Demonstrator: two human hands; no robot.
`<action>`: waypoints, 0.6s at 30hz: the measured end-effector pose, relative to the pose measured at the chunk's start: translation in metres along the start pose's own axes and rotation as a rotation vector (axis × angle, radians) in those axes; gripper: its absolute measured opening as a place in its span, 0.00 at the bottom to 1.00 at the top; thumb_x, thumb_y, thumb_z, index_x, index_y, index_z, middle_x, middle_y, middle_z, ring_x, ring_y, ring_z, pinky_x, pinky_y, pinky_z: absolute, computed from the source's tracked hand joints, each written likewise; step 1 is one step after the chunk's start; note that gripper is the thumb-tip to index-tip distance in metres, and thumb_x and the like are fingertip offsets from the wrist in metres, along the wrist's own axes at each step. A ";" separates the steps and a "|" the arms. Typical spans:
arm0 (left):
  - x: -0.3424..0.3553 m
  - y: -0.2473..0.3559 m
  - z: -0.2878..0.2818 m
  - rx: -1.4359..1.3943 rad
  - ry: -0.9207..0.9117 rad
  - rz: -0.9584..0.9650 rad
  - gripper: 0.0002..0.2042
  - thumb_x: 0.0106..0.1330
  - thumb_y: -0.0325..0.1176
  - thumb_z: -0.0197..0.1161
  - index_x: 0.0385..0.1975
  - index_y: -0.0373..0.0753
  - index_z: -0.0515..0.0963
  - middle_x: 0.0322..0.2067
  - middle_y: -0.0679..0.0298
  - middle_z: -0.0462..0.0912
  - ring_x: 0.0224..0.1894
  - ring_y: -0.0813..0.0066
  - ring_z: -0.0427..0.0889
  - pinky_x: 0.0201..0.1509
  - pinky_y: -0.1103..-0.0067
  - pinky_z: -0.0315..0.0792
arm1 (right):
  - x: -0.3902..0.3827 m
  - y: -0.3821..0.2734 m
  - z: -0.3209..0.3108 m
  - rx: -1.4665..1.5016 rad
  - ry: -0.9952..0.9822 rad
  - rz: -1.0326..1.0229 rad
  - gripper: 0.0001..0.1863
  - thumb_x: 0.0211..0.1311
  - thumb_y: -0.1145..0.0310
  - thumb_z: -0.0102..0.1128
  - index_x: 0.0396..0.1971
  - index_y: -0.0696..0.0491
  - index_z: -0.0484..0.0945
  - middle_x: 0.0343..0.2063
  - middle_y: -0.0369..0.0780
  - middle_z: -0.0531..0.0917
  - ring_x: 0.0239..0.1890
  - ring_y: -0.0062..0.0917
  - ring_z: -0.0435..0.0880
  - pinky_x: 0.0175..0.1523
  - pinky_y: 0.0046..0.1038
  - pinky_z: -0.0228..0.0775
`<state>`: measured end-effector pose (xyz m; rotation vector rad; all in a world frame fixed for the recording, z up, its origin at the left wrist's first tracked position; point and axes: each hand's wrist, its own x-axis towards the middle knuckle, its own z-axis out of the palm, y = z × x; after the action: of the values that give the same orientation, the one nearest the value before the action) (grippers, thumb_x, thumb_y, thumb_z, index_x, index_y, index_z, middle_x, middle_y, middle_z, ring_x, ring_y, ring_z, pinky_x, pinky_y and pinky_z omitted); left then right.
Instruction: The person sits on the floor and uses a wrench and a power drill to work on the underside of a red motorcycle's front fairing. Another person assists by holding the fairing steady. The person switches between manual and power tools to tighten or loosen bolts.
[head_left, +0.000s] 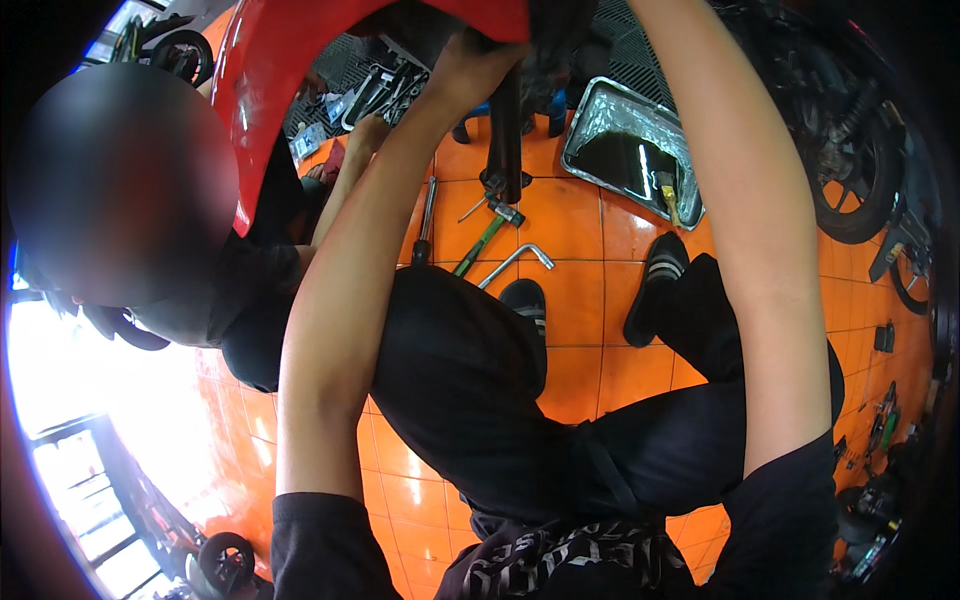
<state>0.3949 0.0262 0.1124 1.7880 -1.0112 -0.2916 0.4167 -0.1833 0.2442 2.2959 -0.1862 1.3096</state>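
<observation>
My left hand (468, 68) reaches up to the lower edge of a red motorcycle body panel (300, 60), right where a black fork tube (505, 130) hangs down. Its fingers are tucked under the panel and hidden, so I cannot see the grip. My right forearm (750, 200) stretches up past the top edge of the picture, and that hand is out of sight. Another person crouches at the left, with one hand (365, 130) raised toward the same panel.
On the orange tiled floor (570, 230) lie a green-handled hammer (485, 235), an L-shaped wrench (515, 262) and a long black-handled tool (425, 220). A metal tray (600, 110) holding dark oil sits beyond my shoes (655, 285). A motorcycle wheel (850, 185) stands at the right.
</observation>
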 end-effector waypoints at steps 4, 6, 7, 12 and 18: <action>-0.003 -0.007 -0.007 -0.012 0.053 0.045 0.22 0.55 0.46 0.66 0.40 0.32 0.78 0.30 0.58 0.84 0.34 0.70 0.84 0.42 0.74 0.75 | -0.003 -0.016 -0.028 0.161 -0.012 0.125 0.21 0.66 0.64 0.39 0.51 0.54 0.76 0.53 0.49 0.78 0.56 0.39 0.78 0.62 0.38 0.66; 0.003 -0.009 0.001 -0.075 -0.006 0.021 0.22 0.55 0.46 0.67 0.39 0.33 0.78 0.30 0.59 0.84 0.34 0.69 0.84 0.42 0.74 0.75 | 0.000 -0.005 -0.009 0.272 0.002 0.214 0.21 0.66 0.63 0.39 0.51 0.54 0.77 0.55 0.49 0.78 0.57 0.39 0.77 0.63 0.38 0.64; 0.002 -0.013 -0.002 -0.094 -0.031 0.001 0.22 0.55 0.46 0.67 0.39 0.33 0.79 0.30 0.59 0.84 0.34 0.69 0.84 0.43 0.74 0.75 | 0.007 -0.009 -0.011 0.459 -0.066 0.369 0.21 0.67 0.62 0.38 0.51 0.54 0.76 0.55 0.49 0.77 0.57 0.40 0.77 0.62 0.36 0.65; -0.001 -0.006 -0.004 0.047 0.058 0.058 0.20 0.55 0.45 0.67 0.37 0.33 0.79 0.29 0.59 0.84 0.34 0.70 0.84 0.42 0.74 0.75 | -0.006 -0.005 -0.006 0.191 -0.068 0.091 0.21 0.67 0.62 0.38 0.51 0.54 0.76 0.54 0.50 0.77 0.56 0.40 0.77 0.60 0.37 0.68; -0.001 0.001 -0.001 -0.050 -0.026 -0.047 0.19 0.54 0.46 0.67 0.34 0.34 0.80 0.28 0.59 0.84 0.34 0.70 0.84 0.42 0.74 0.75 | 0.001 0.005 0.012 0.078 -0.111 0.125 0.21 0.65 0.63 0.39 0.51 0.55 0.76 0.53 0.50 0.78 0.53 0.40 0.80 0.57 0.39 0.71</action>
<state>0.3940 0.0278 0.1134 1.7686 -0.9730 -0.3676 0.4246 -0.1931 0.2416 2.4603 -0.3255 1.2697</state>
